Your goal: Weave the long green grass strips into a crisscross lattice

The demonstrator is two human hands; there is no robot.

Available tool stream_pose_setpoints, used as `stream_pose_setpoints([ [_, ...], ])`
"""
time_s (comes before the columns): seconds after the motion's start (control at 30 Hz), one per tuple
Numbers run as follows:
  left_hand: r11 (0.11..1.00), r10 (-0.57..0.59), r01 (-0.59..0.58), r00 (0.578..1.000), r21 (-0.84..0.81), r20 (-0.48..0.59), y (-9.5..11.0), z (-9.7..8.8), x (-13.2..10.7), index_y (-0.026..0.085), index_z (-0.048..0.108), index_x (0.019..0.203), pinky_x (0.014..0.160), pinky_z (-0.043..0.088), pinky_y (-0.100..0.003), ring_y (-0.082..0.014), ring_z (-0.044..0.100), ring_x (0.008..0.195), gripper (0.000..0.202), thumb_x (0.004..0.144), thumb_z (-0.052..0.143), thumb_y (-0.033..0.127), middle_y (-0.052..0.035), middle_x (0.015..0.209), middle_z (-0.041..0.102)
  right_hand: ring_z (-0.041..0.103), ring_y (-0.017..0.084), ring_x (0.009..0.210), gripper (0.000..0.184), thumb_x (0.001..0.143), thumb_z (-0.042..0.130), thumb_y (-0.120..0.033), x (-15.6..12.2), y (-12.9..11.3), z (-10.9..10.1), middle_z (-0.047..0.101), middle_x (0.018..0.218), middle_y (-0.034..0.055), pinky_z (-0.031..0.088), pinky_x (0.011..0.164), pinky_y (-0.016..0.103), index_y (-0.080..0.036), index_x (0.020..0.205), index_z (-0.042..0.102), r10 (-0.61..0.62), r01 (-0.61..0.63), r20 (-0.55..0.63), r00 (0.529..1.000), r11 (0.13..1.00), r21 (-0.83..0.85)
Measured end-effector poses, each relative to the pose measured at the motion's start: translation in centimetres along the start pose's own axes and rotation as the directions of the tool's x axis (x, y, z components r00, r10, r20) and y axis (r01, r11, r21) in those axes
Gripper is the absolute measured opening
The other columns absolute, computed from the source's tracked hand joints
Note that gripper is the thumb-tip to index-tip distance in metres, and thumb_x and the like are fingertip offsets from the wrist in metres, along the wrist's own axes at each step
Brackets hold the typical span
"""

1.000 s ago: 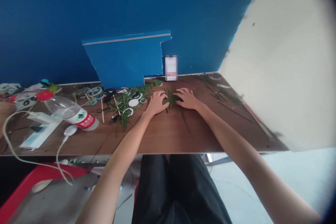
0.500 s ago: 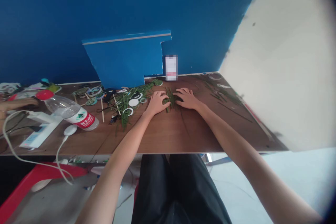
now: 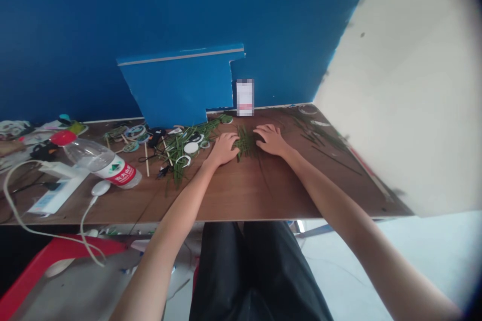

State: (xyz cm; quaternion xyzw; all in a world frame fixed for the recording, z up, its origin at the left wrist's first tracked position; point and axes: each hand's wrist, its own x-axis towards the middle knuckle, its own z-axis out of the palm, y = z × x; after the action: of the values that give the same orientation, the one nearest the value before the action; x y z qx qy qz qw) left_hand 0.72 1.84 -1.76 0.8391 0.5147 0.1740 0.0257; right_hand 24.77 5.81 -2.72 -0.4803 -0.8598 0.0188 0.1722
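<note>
Both my arms reach across a brown wooden table (image 3: 241,195). My left hand (image 3: 223,148) and my right hand (image 3: 271,140) rest on either side of a small woven patch of green leaf strips (image 3: 245,142). The fingertips of both hands press on its edges, with the fingers bent and close together. More loose green strips (image 3: 179,149) lie to the left of my left hand, mixed with small white rings (image 3: 191,147).
A plastic water bottle (image 3: 98,158) with a red cap lies at the left beside a white power strip (image 3: 56,191) and cables. A blue board (image 3: 181,85) leans on the blue wall. Thin green strips (image 3: 320,135) lie near the right edge. A small white box (image 3: 244,97) stands at the back.
My hands have spread slightly apart, so more of the green woven patch shows between them. The other person's hand at the far left edge has gone out of view.
</note>
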Motion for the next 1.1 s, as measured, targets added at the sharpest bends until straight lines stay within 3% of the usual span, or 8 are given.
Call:
stream_pose_setpoints([
  [0.17,1.0,0.0,0.0,1.0,0.004,0.008,0.04,0.05,-0.08,0.022,0.055,0.131,0.11,0.033,-0.046,-0.0278,0.038,0.133,0.048,0.084,0.051,0.029,-0.0074,0.142,0.049,0.03,0.035,0.134,0.052,0.086,0.048,-0.039,-0.01,0.01,0.05,0.045,0.146,0.0087,0.029,0.104,0.062,-0.025,0.136,0.054,-0.008,0.008,0.031,1.0,1.0,0.009],
  [0.53,1.0,-0.027,0.027,0.999,0.004,0.029,0.08,0.13,-0.07,0.024,0.053,0.134,0.111,0.032,-0.048,-0.0291,0.035,0.134,0.049,0.087,0.053,0.038,-0.0081,0.143,0.047,0.026,0.036,0.136,0.053,0.088,0.046,-0.042,0.01,-0.3,0.01,0.041,0.148,0.0096,0.028,0.104,0.065,-0.028,0.139,0.051,-0.023,0.024,0.066,0.998,0.999,-0.024],
  [0.73,1.0,-0.02,0.02,0.999,-0.006,0.031,0.25,-0.1,-0.16,0.025,0.052,0.135,0.11,0.032,-0.049,-0.0302,0.035,0.134,0.05,0.087,0.054,0.041,-0.0079,0.143,0.046,0.027,0.035,0.136,0.052,0.089,0.043,-0.04,-0.09,-0.31,-0.13,0.042,0.148,0.009,0.028,0.105,0.064,-0.027,0.139,0.052,-0.042,0.041,0.029,0.999,0.999,0.018],
  [1.1,1.0,-0.004,0.005,0.999,-0.021,0.054,-0.07,-0.21,-0.22,0.026,0.051,0.135,0.111,0.031,-0.048,-0.0288,0.035,0.134,0.053,0.083,0.054,0.032,-0.0062,0.144,0.046,0.025,0.034,0.137,0.056,0.082,0.05,-0.035,-0.08,0.15,-0.01,0.04,0.15,0.0078,0.026,0.107,0.06,-0.025,0.137,0.053,-0.074,0.071,0.07,0.995,0.996,0.047],
])
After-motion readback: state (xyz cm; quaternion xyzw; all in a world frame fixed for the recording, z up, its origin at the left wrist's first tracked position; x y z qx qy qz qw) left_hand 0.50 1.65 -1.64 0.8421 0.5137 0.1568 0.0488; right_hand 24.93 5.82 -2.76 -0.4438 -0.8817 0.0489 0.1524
